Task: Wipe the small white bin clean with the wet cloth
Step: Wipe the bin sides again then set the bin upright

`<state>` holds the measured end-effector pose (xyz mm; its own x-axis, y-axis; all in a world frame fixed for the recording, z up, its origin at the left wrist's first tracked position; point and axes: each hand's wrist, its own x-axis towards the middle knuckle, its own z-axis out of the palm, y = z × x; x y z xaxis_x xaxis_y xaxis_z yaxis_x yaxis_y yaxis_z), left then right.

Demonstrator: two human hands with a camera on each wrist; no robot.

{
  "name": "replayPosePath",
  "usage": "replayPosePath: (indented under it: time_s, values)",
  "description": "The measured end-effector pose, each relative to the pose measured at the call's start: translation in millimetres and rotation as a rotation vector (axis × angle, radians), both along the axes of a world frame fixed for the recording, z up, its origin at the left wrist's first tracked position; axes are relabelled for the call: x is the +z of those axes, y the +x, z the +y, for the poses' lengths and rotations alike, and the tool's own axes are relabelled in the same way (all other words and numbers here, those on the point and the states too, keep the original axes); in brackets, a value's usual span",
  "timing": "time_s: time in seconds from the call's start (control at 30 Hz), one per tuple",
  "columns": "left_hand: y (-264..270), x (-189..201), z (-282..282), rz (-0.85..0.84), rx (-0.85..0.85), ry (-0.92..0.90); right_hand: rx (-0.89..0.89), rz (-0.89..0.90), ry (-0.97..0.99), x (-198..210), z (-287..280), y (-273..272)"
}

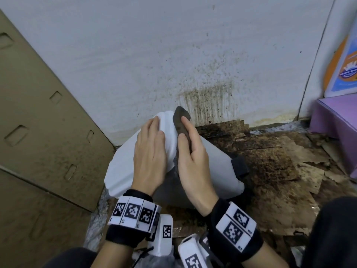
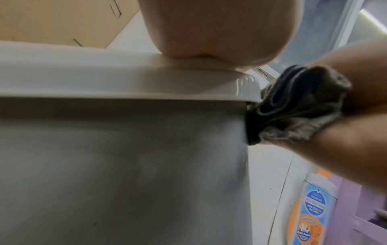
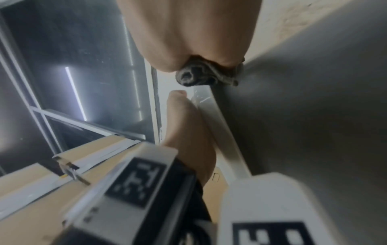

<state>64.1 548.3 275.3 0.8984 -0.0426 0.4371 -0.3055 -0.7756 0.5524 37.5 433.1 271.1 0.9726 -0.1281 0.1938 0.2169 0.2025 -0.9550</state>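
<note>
Marker-tagged wristbands (image 1: 133,211) are sitting nearest the lens, one on each forearm. Left of the bin, a cardboard box (image 1: 38,122) is standing close, narrowing the room on that side. At centre, the small white bin (image 1: 214,163) is lying tipped on the floor beside the stained wall (image 1: 208,97), its long axis running from near left to far right. Left hand (image 1: 149,151) is resting flat, fingers straight, on the bin's white end. Right hand (image 1: 191,151) is gripping the dark cloth (image 1: 180,120) and pressing it against the bin's edge. Right of the bin, soiled flattened cardboard (image 1: 270,167) is covering the floor, and a purple box (image 1: 336,120) is standing at the far right.
</note>
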Motion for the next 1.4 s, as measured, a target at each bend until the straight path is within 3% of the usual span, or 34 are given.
replayPosePath:
  time_s: [0.1,0.27,0.4,0.63,0.7,0.8,0.9,0.97,1.1,1.3,1.4]
  values:
    - [6.6,-7.9,6.7,-0.01,0.001,0.134,0.017,-0.027,-0.131,0.1,3.1,-1.0]
    - [1.2,2.4,-2.3,0.0,-0.026,-0.012,0.083,0.009,-0.268,9.2,-8.4,26.0]
    - [-1.3,7.5,-12.8,0.003,-0.045,0.026,0.157,0.064,-0.304,17.3,-26.9,43.7]
    - [12.2,0.4,-4.7,0.098,-0.019,0.1,0.047,0.01,-0.26,1.1,-10.7,-1.0]
    - [8.9,6.7,-7.4,0.123,-0.061,-0.047,0.02,0.002,-0.26,0.1,-10.8,-4.6]
    - [3.6,21.7,-17.7,0.212,-0.118,-0.524,-0.039,0.021,-0.234,1.0,-22.0,-3.1]
    - [3.2,22.9,-26.5,0.117,-0.129,-0.979,-0.078,0.037,-0.232,1.5,-42.0,0.4]
    - [1.2,22.8,-27.6,0.039,-0.055,-1.157,-0.082,0.044,-0.235,1.6,-53.7,1.9]
    - [-1.0,16.4,-18.7,0.018,0.143,-0.898,-0.107,0.054,-0.279,-3.6,-75.7,3.3]
    - [5.7,-13.8,3.0,0.214,0.374,-0.296,-0.13,0.071,-0.368,-13.2,-121.9,9.6]
    - [0.8,-21.5,-0.2,0.277,0.472,-0.135,-0.153,0.083,-0.398,-16.8,-145.1,11.4]
